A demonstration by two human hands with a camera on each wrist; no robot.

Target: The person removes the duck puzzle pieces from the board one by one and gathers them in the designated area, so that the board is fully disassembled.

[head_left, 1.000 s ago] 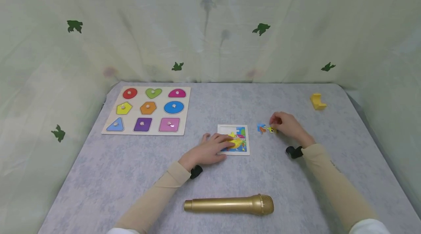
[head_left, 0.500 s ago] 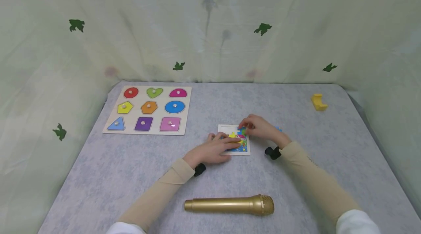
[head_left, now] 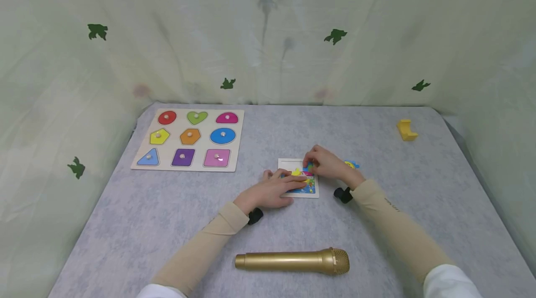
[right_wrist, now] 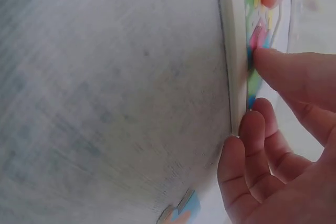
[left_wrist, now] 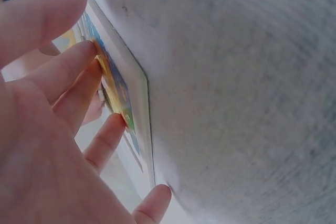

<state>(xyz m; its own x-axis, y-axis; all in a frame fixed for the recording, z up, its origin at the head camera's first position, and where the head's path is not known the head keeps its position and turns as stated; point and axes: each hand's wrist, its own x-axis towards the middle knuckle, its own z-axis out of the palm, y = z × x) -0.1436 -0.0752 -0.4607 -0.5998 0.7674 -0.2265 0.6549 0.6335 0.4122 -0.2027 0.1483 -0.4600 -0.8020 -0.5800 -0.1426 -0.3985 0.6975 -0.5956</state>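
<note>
A small jigsaw puzzle board [head_left: 290, 163] with a white rim and a brightly coloured picture lies mid-table; the upper left of its tray is bare. My left hand [head_left: 268, 192] rests on it, fingers straight, fingertips on a yellow part of the picture, as the left wrist view shows. At the board's upper right corner my right hand [head_left: 331, 165] has bent fingers and pinches a green-and-blue puzzle piece [right_wrist: 254, 83], thumb on its face and other fingertips by the rim. Loose blue-and-yellow pieces [head_left: 352, 164] lie behind the right wrist, partly hidden.
A knobbed shape board [head_left: 200, 145] with several coloured shapes lies at the back left. Near the front is a gold microphone [head_left: 293, 261]. A yellow chair-shaped block [head_left: 406, 130] stands at the back right. Pale curtains surround the table.
My right hand has moved left from the loose pieces to the puzzle board's upper right corner. The left hand has slid slightly right over the board. The loose yellow piece now shows farther right.
</note>
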